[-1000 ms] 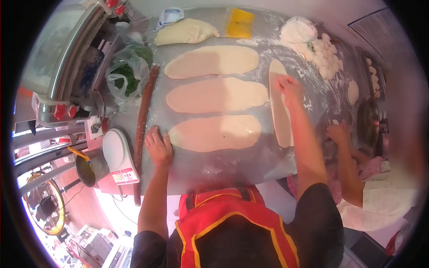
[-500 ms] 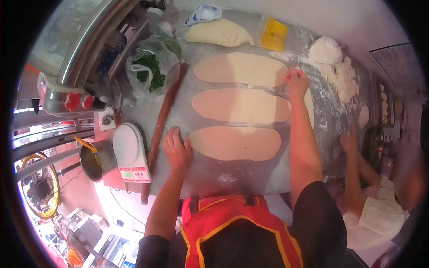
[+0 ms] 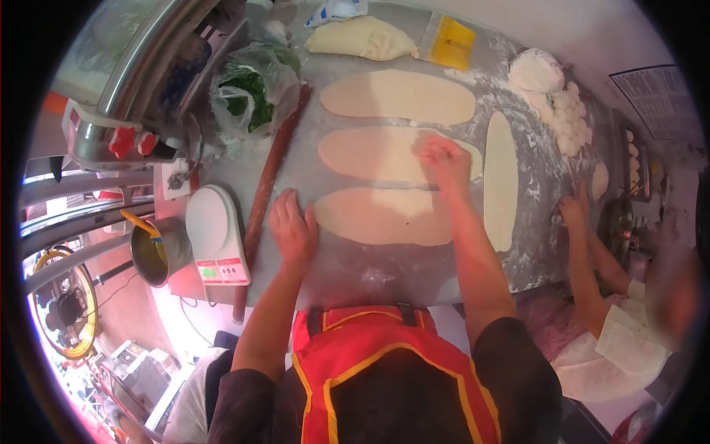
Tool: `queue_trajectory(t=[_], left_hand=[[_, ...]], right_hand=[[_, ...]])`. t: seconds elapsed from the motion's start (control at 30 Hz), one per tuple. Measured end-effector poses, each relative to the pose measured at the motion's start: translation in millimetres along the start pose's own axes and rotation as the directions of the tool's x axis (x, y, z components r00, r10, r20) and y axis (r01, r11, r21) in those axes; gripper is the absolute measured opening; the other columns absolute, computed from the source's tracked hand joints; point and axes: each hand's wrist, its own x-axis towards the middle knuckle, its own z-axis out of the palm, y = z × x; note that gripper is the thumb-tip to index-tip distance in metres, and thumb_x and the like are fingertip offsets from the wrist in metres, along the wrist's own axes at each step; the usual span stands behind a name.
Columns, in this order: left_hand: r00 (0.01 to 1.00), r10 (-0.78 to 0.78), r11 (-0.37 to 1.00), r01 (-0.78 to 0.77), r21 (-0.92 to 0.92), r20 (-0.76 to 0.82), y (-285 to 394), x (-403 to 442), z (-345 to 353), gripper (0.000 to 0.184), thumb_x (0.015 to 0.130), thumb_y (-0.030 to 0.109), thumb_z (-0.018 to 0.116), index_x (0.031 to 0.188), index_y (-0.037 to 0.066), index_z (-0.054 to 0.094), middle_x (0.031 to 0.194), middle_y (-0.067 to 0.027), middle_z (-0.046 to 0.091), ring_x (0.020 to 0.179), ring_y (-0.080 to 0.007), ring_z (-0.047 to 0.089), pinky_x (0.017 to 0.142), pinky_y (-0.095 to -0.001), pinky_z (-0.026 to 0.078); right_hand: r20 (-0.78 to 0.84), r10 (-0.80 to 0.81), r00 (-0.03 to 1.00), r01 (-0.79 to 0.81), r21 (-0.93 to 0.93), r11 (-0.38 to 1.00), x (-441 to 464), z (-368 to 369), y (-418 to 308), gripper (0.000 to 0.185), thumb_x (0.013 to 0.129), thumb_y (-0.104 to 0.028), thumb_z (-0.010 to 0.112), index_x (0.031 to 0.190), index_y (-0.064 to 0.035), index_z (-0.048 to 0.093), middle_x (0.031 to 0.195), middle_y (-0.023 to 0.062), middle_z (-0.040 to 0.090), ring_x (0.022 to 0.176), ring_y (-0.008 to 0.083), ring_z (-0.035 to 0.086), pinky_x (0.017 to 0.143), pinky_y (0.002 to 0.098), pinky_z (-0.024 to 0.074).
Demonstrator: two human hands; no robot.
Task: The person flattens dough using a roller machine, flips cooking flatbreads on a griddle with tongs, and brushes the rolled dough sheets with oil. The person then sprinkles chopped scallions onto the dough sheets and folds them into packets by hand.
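Observation:
Three long oval dough sheets lie one above another on the metal table: a far sheet [image 3: 392,96], a middle sheet [image 3: 370,154] and a near sheet [image 3: 377,218]. Over the right part of the middle one is my right hand [image 3: 446,159], its fingers drawn together; what they hold, if anything, is hidden. My left hand [image 3: 293,228] rests flat on the table with fingers stretched, beside the left end of the near sheet. A fourth, narrower dough sheet [image 3: 501,181] lies crosswise to the right of my forearm. Left of my left hand lies a long rolling pin [image 3: 270,185].
At left are a white scale [image 3: 211,222], a metal pot [image 3: 159,255] and a bag of greens [image 3: 255,100]. A dough lump [image 3: 362,38] and a yellow scraper [image 3: 450,43] lie at the back. Dough balls [image 3: 569,122] and a co-worker's hand [image 3: 573,211] are at right.
My right hand has moved left from the right end of the far sheet to above the middle sheet. My left hand stays flat. The whole view has shifted slightly.

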Motion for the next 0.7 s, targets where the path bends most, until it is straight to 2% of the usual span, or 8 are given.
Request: queue_trajectory(t=[0.07, 0.17, 0.27, 0.4, 0.5, 0.6, 0.67, 0.7], left_hand=[[0.999, -0.017, 1.000, 0.017, 0.007, 0.027, 0, -3, -3, 0.042, 0.081, 0.016, 0.061, 0.118, 0.000, 0.050, 0.121, -0.0165, 0.051, 0.113, -0.0353, 0.046, 0.097, -0.0452, 0.035], [0.999, -0.021, 1.000, 0.021, 0.005, 0.028, -2, 1, -1, 0.043, 0.080, 0.016, 0.061, 0.118, 0.000, 0.050, 0.122, -0.0166, 0.051, 0.113, -0.0353, 0.047, 0.097, -0.0452, 0.035], [1.000, -0.014, 1.000, 0.014, -0.009, -0.007, 0, -1, -3, 0.042, 0.079, 0.016, 0.062, 0.117, 0.000, 0.050, 0.121, -0.0163, 0.052, 0.112, -0.0350, 0.047, 0.096, -0.0451, 0.035], [0.999, -0.033, 0.999, 0.034, -0.020, 0.020, 0, -1, -4, 0.043, 0.078, 0.016, 0.063, 0.116, 0.000, 0.050, 0.121, -0.0161, 0.052, 0.112, -0.0350, 0.047, 0.096, -0.0459, 0.035], [0.999, -0.033, 0.999, 0.033, -0.028, 0.010, -8, -3, 6, 0.045, 0.078, 0.018, 0.063, 0.117, 0.000, 0.050, 0.120, -0.0160, 0.052, 0.113, -0.0351, 0.046, 0.096, -0.0466, 0.035], [1.000, -0.020, 1.000, 0.020, -0.016, 0.009, -9, -3, 4, 0.048, 0.078, 0.021, 0.065, 0.118, 0.000, 0.049, 0.121, -0.0160, 0.051, 0.114, -0.0353, 0.046, 0.097, -0.0470, 0.034], [0.998, -0.030, 0.999, 0.031, -0.022, 0.058, -7, 1, 0, 0.049, 0.078, 0.023, 0.065, 0.119, 0.000, 0.049, 0.122, -0.0161, 0.050, 0.115, -0.0353, 0.045, 0.098, -0.0469, 0.034], [0.995, -0.048, 0.999, 0.050, -0.016, 0.083, -7, -1, -3, 0.050, 0.078, 0.024, 0.065, 0.119, 0.000, 0.049, 0.123, -0.0161, 0.050, 0.116, -0.0354, 0.044, 0.098, -0.0468, 0.034]], right_hand=[[0.026, -0.021, 0.999, 0.020, 0.052, 0.998, -4, 5, 15, 0.013, 0.084, -0.003, 0.056, 0.089, 0.0038, 0.066, 0.076, 0.0060, 0.064, 0.066, 0.0124, 0.059, 0.060, 0.0245, 0.0494], [-0.110, 0.097, 0.989, -0.105, -0.070, 0.992, -14, -28, -16, 0.014, 0.086, -0.004, 0.059, 0.093, 0.0074, 0.064, 0.082, 0.0117, 0.064, 0.075, 0.0140, 0.063, 0.066, 0.0239, 0.0520], [-0.086, 0.275, 0.958, -0.280, -0.059, 0.958, -10, -29, -18, 0.018, 0.087, -0.004, 0.059, 0.100, 0.0086, 0.062, 0.089, 0.0140, 0.064, 0.082, 0.0162, 0.064, 0.071, 0.0252, 0.0537], [0.119, 0.258, 0.959, -0.281, 0.282, 0.917, 34, 33, -37, 0.022, 0.090, 0.000, 0.053, 0.109, 0.0112, 0.056, 0.108, 0.0189, 0.059, 0.096, 0.0238, 0.061, 0.085, 0.0302, 0.0536], [0.160, 0.232, 0.959, -0.275, 0.351, 0.895, 80, 99, -75, 0.025, 0.090, 0.005, 0.048, 0.114, 0.0145, 0.051, 0.114, 0.0223, 0.055, 0.100, 0.0285, 0.059, 0.092, 0.0326, 0.0516], [0.259, 0.150, 0.954, -0.246, 0.393, 0.886, 143, 169, -90, 0.034, 0.091, -0.006, 0.052, 0.116, 0.0165, 0.047, 0.103, 0.0197, 0.060, 0.091, 0.0284, 0.063, 0.081, 0.0322, 0.0540], [0.314, -0.074, 0.946, 0.040, 0.115, 0.993, 171, 199, -91, 0.044, 0.090, -0.014, 0.056, 0.122, 0.0137, 0.044, 0.104, 0.0199, 0.060, 0.091, 0.0295, 0.062, 0.083, 0.0342, 0.0516], [0.412, -0.281, 0.867, 0.356, -0.116, 0.927, 173, 207, -99, 0.048, 0.090, -0.017, 0.058, 0.124, 0.0117, 0.043, 0.104, 0.0195, 0.060, 0.092, 0.0297, 0.062, 0.084, 0.0349, 0.0504]])
